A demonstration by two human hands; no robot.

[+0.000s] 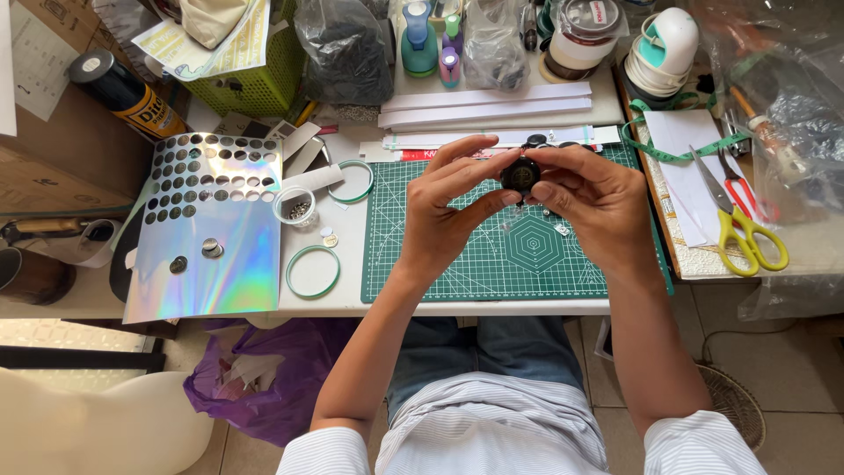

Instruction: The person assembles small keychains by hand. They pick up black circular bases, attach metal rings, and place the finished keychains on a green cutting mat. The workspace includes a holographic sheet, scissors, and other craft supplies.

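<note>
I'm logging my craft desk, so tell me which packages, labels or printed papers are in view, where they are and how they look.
Spray can: far left, lying tilted, black with an orange-yellow label.
Printed leaflet: top left over the green basket, yellow and white.
Tape roll: top centre-right, round, with a red-and-white label.
Plastic bag: top centre, clear, with dark contents.
Cardboard box: left edge, brown.

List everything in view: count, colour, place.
round disc: 1, black, held over mat
cutting mat: 1, green, table centre
holographic sheet: 1, iridescent, punched holes, left
rings: 2, green, beside sheet
scissors: 1, yellow handles, right
measuring tape: 1, green, right of mat
spray can: 1, black-yellow, far left
basket: 1, green, top left
purple bag: 1, floor
left hand: gripping disc
right hand: gripping disc
</note>
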